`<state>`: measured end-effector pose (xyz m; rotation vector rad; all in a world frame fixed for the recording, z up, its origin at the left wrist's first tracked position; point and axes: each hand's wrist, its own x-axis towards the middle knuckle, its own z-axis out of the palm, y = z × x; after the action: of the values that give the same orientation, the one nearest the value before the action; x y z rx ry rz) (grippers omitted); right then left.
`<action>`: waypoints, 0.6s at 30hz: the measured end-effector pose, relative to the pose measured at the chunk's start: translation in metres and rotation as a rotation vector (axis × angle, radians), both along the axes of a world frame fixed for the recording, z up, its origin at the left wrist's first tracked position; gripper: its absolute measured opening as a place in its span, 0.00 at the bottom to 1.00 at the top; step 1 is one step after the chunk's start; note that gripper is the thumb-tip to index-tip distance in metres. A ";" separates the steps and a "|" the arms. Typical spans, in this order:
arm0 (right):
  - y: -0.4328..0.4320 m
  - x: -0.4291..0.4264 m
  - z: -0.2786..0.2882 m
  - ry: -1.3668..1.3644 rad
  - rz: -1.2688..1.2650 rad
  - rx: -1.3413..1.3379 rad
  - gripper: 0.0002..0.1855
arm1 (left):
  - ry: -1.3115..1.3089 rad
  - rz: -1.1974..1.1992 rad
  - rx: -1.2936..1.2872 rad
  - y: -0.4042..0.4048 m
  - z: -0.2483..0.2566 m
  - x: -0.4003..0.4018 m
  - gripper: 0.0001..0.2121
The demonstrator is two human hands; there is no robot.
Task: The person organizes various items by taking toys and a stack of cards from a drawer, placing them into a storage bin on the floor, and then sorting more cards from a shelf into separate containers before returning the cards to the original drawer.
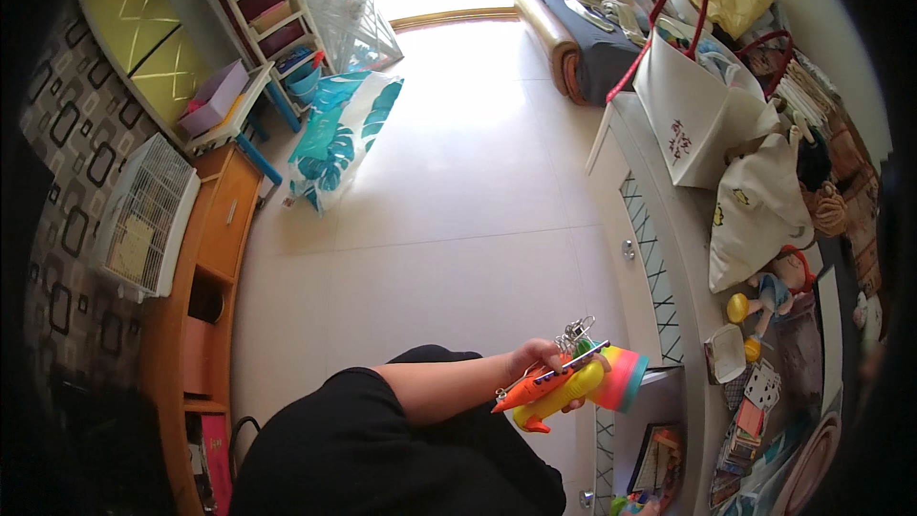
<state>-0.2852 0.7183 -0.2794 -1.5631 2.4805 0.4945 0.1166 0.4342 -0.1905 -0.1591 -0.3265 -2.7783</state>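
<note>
My left hand (537, 362), at the end of a bare forearm, grips a bundle of small items. In it are a yellow plastic toy (562, 395) with an orange tip, an orange pointed item (526, 390), a rainbow spring toy (622, 378) and a metal piece with wire rings (575, 332). The bundle is beside an open drawer (648, 412) of the white cabinet. At the bottom edge, part of what looks like my right hand (648, 507) is at the drawer, near small colourful items (627, 503); its grip is hidden. A dark framed item (648, 455) is inside the drawer.
On the cabinet top (663, 208) are a white bag (706, 115) with red handles, a cloth pouch (759, 208), a doll (774, 297), a small white tray (727, 353) and playing cards (761, 387). A wooden cabinet (222, 215) runs along the left; a leaf-patterned bag (337, 143) lies on the floor.
</note>
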 end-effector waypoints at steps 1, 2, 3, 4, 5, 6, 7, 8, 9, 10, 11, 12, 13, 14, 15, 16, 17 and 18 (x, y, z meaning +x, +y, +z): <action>-0.008 0.006 0.004 -0.012 -0.008 0.007 0.23 | -0.013 0.000 -0.008 -0.003 0.000 0.003 0.29; -0.015 0.011 0.009 -0.033 -0.010 -0.002 0.23 | -0.028 0.000 -0.015 -0.005 0.000 0.007 0.29; -0.021 0.019 0.013 -0.061 -0.003 -0.009 0.22 | -0.029 -0.004 -0.015 -0.004 0.002 0.010 0.29; -0.031 0.023 0.022 -0.091 0.016 -0.007 0.21 | 0.015 0.048 0.012 0.001 0.011 0.014 0.29; -0.044 0.029 0.030 -0.137 0.036 0.000 0.20 | 0.056 0.099 0.039 0.006 0.019 0.017 0.30; -0.057 0.034 0.045 -0.173 0.043 0.004 0.19 | 0.080 0.118 0.066 0.011 0.015 0.016 0.29; -0.067 0.039 0.063 -0.203 0.042 -0.001 0.18 | 0.167 0.131 0.135 0.016 0.021 0.011 0.28; -0.076 0.047 0.084 -0.233 0.035 -0.007 0.18 | 0.172 0.136 0.233 0.023 0.027 0.009 0.26; -0.088 0.058 0.102 -0.284 0.037 -0.008 0.17 | 0.165 0.156 0.326 0.029 0.034 0.013 0.24; -0.098 0.069 0.124 -0.330 0.033 -0.009 0.16 | 0.139 0.162 0.319 0.031 0.043 0.018 0.23; -0.108 0.083 0.146 -0.399 0.023 -0.007 0.15 | 0.098 0.186 0.321 0.033 0.058 0.029 0.23; -0.114 0.096 0.166 -0.463 0.007 -0.009 0.15 | 0.078 0.183 0.344 0.030 0.078 0.044 0.22; -0.120 0.112 0.188 -0.543 -0.029 -0.013 0.14 | 0.035 0.225 0.359 0.028 0.099 0.061 0.23; -0.125 0.125 0.212 -0.634 -0.066 -0.014 0.13 | 0.038 0.266 0.340 0.027 0.123 0.079 0.23; -0.128 0.137 0.236 -0.731 -0.120 -0.016 0.13 | 0.037 0.308 0.322 0.021 0.154 0.101 0.23; -0.129 0.150 0.259 -0.835 -0.194 -0.024 0.12 | 0.050 0.379 0.299 0.017 0.181 0.122 0.23; -0.128 0.161 0.283 -0.944 -0.270 -0.030 0.12 | 0.064 0.451 0.275 0.016 0.206 0.142 0.23; -0.128 0.172 0.306 -1.047 -0.343 -0.032 0.11 | 0.040 0.516 0.226 0.016 0.227 0.167 0.26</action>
<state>-0.1128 0.5905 0.0268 -0.9524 1.8207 -0.3521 0.2834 0.4498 0.0365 -0.0631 -0.0311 -2.2742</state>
